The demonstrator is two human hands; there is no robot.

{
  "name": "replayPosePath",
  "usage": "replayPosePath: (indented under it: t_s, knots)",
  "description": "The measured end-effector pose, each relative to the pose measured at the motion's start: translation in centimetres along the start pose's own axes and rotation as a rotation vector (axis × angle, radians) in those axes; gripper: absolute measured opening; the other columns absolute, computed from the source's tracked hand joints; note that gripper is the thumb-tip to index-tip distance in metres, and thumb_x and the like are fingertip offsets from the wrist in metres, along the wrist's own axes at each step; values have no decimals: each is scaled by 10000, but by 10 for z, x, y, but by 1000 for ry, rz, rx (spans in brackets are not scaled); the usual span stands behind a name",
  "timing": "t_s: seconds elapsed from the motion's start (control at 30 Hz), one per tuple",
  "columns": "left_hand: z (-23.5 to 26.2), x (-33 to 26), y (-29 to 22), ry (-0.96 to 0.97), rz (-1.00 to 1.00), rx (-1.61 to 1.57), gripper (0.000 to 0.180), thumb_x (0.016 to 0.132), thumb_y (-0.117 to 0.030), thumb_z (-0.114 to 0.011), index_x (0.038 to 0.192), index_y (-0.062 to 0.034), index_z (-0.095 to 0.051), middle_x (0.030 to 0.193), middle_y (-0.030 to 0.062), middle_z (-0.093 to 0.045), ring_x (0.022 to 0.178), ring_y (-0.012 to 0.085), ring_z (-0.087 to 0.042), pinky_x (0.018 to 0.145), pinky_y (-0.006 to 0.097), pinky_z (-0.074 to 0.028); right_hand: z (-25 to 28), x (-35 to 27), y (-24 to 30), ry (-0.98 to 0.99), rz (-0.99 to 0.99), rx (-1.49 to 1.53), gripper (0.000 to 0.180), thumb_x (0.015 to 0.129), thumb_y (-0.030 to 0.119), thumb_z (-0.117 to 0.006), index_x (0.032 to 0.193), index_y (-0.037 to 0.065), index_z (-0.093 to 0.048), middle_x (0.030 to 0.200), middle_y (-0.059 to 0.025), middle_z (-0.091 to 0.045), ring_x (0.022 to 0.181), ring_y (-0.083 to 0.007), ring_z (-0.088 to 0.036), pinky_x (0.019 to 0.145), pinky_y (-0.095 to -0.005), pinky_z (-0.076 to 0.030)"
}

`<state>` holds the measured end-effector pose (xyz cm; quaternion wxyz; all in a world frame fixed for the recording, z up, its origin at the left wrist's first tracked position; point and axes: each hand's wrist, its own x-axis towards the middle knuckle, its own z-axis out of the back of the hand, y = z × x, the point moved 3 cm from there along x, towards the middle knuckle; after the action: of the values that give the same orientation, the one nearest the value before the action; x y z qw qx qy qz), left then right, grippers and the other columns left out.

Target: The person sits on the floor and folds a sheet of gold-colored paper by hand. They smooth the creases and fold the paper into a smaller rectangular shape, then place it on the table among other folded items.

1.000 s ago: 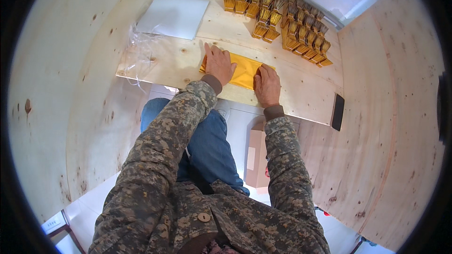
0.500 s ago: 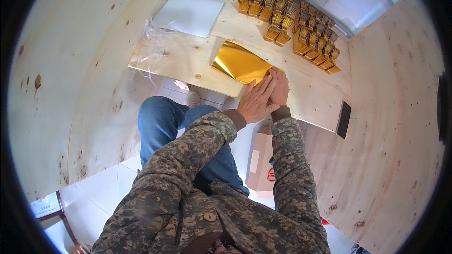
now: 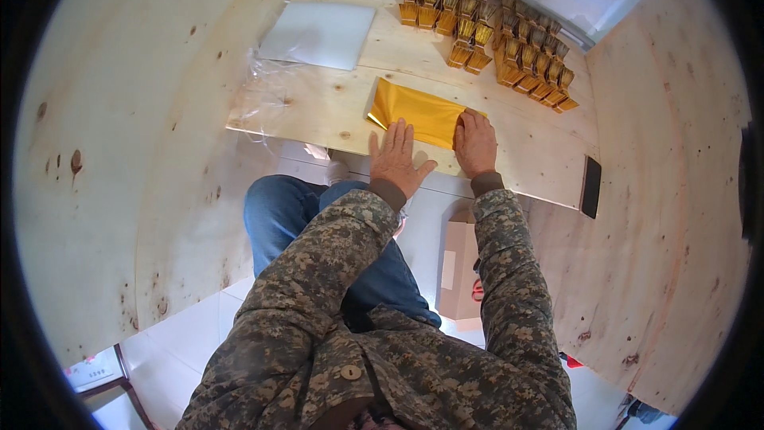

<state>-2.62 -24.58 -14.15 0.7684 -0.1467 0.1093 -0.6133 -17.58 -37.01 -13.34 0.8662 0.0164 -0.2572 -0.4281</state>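
A sheet of shiny gold foil paper point(image 3: 414, 110) lies folded on the plywood table point(image 3: 318, 107). My left hand point(image 3: 395, 158) lies flat, fingers spread, on the table just below the sheet's near edge, its fingertips touching the foil. My right hand point(image 3: 476, 142) presses down on the sheet's right end, fingers curled over the edge. Both sleeves are camouflage cloth.
Rows of several folded gold paper pieces point(image 3: 485, 36) stand at the back of the table. A white stack of sheets point(image 3: 318, 34) lies back left, on clear plastic wrap point(image 3: 267, 95). A black phone point(image 3: 590, 186) rests at the table's right edge. A cardboard box point(image 3: 458, 271) sits on the floor.
My hands were together at the sheet's right corner; the left hand has slid left and flattened, the right stayed on the right end. The foil now lies flatter and longer.
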Motion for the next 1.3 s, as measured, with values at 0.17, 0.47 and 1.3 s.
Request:
replayPosePath:
  t_s: [0.17,0.47,1.3]
  knots:
    - [12,-4,26,-17,97,50,907,926,-611,-502,1561,-15,-248,1649,144,-200,1528,274,-161,1210,564,-69,2,0,1,-9,5,-2,242,920,142,-582,1138,39,-595,1224,-121,-609,1112,-318,-562,949,-425,-458]
    - [23,3,44,-237,19,50,887,896,-563,-582,1542,-22,-304,1618,155,-268,1506,295,-213,1216,525,-108,1,0,2,-43,12,22,224,913,139,-586,1109,32,-607,1204,-132,-614,1106,-321,-564,944,-428,-456]
    - [-26,22,63,-115,-316,406,637,1009,-438,-419,1576,-187,-276,1672,58,-162,1537,247,-128,1187,612,-87,-25,-36,158,-12,-49,425,690,999,407,-505,1477,-69,-366,1556,-256,-332,1453,-387,-300,1201,-478,-219]
